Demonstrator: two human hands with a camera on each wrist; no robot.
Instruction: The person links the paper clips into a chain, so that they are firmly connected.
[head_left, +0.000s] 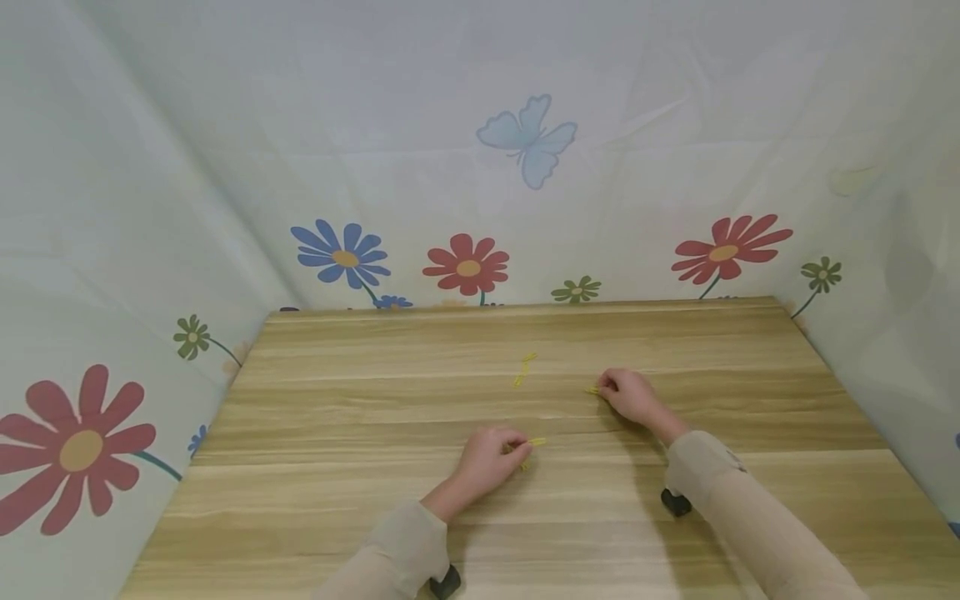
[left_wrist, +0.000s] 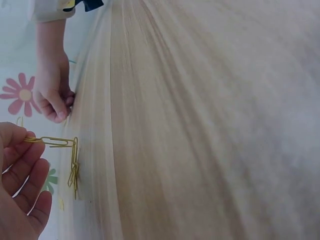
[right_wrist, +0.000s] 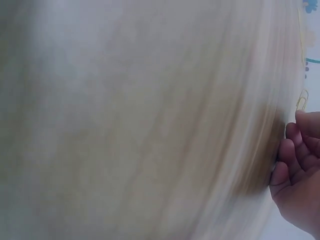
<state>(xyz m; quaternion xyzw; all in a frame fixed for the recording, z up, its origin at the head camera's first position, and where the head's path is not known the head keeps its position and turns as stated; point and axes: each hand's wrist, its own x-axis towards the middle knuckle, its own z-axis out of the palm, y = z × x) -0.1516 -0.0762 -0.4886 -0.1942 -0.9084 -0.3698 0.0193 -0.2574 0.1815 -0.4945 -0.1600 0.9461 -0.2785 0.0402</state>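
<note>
Left hand [head_left: 489, 457] low on pale wooden plank table [head_left: 337, 433], fingers curled, pinching end of linked yellow wire paper clips [left_wrist: 65, 155]; chain hangs from fingertips down to tabletop. Further back, near table centre, loose yellow paper clips [head_left: 524, 369] lying apart from both hands. Right hand [head_left: 630, 394] rests on table to right of these, fingers curled, pinching single yellow paper clip [head_left: 592, 390] against wood. Beige sleeves [head_left: 738, 508] on both arms. Floral-print white cloth [head_left: 465, 200] around table.

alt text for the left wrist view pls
The left hand pinches a chain of yellow paper clips that hangs down to a wooden table. Farther along the table, the right hand rests with its fingers curled.
</note>
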